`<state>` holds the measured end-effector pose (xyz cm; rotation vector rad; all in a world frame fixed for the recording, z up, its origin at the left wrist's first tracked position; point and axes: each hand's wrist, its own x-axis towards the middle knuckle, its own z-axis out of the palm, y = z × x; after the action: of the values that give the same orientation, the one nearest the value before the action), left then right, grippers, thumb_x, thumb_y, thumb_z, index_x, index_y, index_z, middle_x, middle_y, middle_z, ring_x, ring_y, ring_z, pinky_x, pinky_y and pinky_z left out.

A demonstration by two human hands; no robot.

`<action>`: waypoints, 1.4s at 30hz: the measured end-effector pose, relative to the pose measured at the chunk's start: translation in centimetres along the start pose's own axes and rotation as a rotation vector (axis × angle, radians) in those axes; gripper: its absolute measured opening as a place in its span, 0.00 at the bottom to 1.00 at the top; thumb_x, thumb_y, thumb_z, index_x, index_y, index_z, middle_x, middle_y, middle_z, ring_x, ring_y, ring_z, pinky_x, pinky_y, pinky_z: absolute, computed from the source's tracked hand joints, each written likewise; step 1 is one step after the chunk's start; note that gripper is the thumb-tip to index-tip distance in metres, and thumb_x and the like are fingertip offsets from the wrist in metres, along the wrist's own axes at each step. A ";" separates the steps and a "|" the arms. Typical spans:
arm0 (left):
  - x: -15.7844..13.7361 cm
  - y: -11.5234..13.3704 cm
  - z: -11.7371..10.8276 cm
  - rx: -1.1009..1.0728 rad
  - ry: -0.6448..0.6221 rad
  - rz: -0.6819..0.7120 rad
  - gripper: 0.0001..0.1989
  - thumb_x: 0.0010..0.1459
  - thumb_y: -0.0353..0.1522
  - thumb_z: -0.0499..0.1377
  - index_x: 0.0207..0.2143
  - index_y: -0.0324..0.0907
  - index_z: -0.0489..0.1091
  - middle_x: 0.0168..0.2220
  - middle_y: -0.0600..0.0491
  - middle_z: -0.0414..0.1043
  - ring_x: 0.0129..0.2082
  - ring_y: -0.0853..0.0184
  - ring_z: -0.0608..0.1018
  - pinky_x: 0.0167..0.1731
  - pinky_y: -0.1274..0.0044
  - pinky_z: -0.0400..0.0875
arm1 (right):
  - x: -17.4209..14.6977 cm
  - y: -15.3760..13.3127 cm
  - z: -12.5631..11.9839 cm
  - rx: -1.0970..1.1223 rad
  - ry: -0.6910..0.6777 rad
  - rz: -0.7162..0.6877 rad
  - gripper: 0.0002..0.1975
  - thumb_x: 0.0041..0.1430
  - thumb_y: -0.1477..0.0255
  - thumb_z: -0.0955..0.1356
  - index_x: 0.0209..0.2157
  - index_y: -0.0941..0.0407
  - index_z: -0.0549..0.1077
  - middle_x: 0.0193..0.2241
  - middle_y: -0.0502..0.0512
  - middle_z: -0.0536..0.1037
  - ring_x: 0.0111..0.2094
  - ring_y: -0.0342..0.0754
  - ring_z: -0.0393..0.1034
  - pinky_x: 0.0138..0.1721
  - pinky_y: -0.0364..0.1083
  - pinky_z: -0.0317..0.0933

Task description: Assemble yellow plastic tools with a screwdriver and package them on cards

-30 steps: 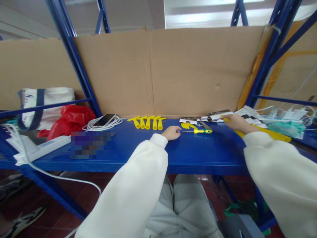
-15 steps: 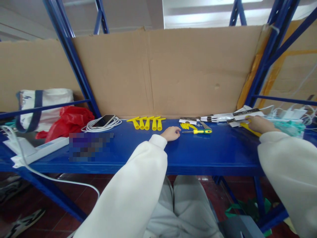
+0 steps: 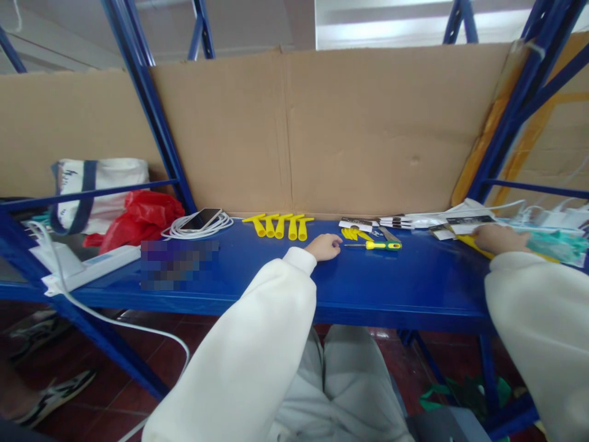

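My left hand [image 3: 324,247] rests on the blue shelf top [image 3: 391,285], fingers loosely curled, with nothing visible in it. Just right of its fingertips lies a screwdriver [image 3: 381,245] with a yellow and green handle. Behind that are small yellow pieces [image 3: 354,234] and a dark flat blade-like piece [image 3: 389,234]. At the right end my right hand [image 3: 499,238] is bent over a yellow strip [image 3: 476,245] beside black-and-white packets [image 3: 469,224]; its fingertips are hidden. Several yellow T-shaped handles [image 3: 280,227] stand in a row left of my left hand.
At the left are a phone [image 3: 201,219] on a coiled white cable [image 3: 225,224], a red bag [image 3: 142,218], a cloth bag [image 3: 117,175] and a white power strip [image 3: 99,268]. Cardboard [image 3: 368,135] closes the back. Flat white packets [image 3: 409,220] lie along it; a turquoise bundle [image 3: 559,244] is far right.
The view has turned slightly left, so everything sits further right. My right hand has drawn back from the packet edge toward the yellow strip. My left hand stays by the screwdriver tip.
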<state>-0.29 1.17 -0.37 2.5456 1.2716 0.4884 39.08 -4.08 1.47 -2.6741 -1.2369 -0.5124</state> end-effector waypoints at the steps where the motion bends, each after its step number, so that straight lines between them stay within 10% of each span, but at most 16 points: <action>1: 0.0 0.0 0.0 0.000 -0.002 0.000 0.19 0.59 0.25 0.56 0.53 0.37 0.74 0.49 0.48 0.79 0.50 0.64 0.79 0.53 0.78 0.70 | -0.3 -0.3 -0.5 0.003 -0.062 0.005 0.20 0.62 0.75 0.60 0.49 0.61 0.77 0.49 0.80 0.75 0.53 0.62 0.70 0.49 0.61 0.58; 10: 0.0 -0.1 0.2 0.010 0.141 -0.036 0.19 0.58 0.25 0.56 0.51 0.40 0.76 0.52 0.48 0.77 0.53 0.61 0.77 0.56 0.74 0.68 | -3.4 -6.2 -5.0 0.086 -0.123 -0.092 0.23 0.64 0.75 0.58 0.55 0.68 0.73 0.55 0.79 0.72 0.58 0.64 0.67 0.52 0.57 0.59; 17: -0.6 -0.8 -0.6 0.133 0.365 -0.498 0.23 0.59 0.29 0.56 0.57 0.39 0.69 0.58 0.37 0.68 0.61 0.49 0.68 0.57 0.61 0.66 | -7.1 -12.9 -9.3 0.337 0.078 -0.238 0.20 0.61 0.75 0.61 0.48 0.63 0.79 0.48 0.75 0.78 0.52 0.65 0.73 0.50 0.58 0.65; 27: -0.1 -2.3 0.0 0.211 0.294 -0.510 0.19 0.57 0.27 0.55 0.50 0.43 0.75 0.51 0.40 0.74 0.55 0.52 0.75 0.53 0.64 0.69 | -8.0 -18.0 -2.6 0.538 0.017 -0.795 0.16 0.54 0.80 0.63 0.36 0.55 0.83 0.37 0.55 0.84 0.41 0.50 0.78 0.48 0.44 0.67; 42: 0.8 -2.3 -0.1 -0.026 0.395 -0.312 0.13 0.58 0.25 0.58 0.42 0.42 0.79 0.48 0.48 0.79 0.53 0.63 0.76 0.54 0.75 0.69 | -8.0 -17.4 -1.9 0.827 -0.138 -0.728 0.16 0.53 0.83 0.63 0.33 0.59 0.82 0.31 0.55 0.84 0.31 0.45 0.78 0.38 0.41 0.70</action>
<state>-1.56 3.12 -0.96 2.2359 1.7421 0.9587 20.51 1.01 0.15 -1.5624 -1.9128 0.1280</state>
